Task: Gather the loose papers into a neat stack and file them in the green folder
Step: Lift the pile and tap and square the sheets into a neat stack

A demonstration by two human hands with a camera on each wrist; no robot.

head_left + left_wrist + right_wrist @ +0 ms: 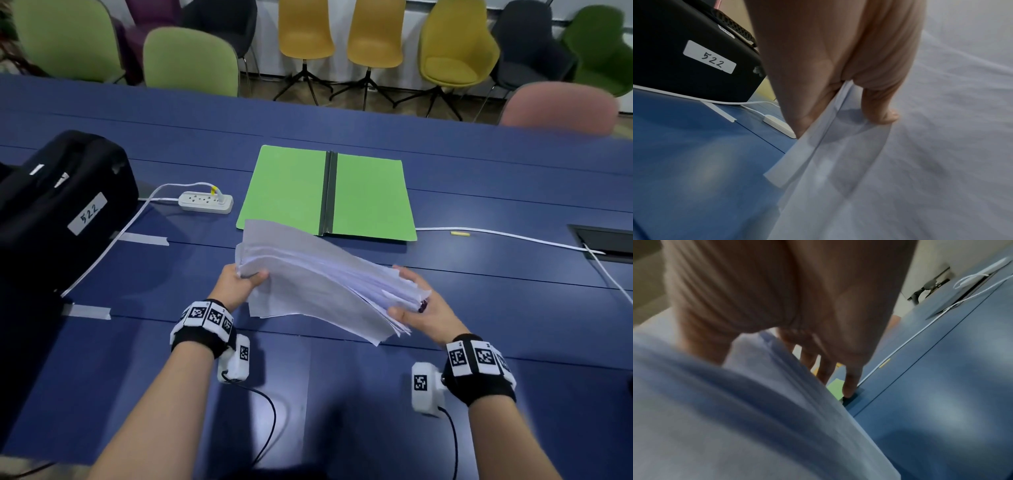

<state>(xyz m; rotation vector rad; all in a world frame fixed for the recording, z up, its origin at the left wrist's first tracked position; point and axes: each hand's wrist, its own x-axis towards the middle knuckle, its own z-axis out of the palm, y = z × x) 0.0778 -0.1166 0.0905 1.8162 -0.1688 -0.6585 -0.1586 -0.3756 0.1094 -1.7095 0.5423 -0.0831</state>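
paper stack (318,274): white, uneven, sagging; i hold it above the blue table (342,394), near the open green folder (291,192). left hand (236,284) pinches one edge, right hand (421,308) fingers curl round the other. bag (61,205) label reads "522".

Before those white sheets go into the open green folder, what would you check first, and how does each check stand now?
1. Loose white paper stack gripped on both sides: ok, left hand and right hand hold opposite edges.
2. Edges squared: not ok, the sheets fan out and sag.
3. Flat green card folder open: ok, both halves lie flat.
4. Folder surface free: ok, only the stack's far corner overlaps it.
5. Every sheet gathered: cannot tell.
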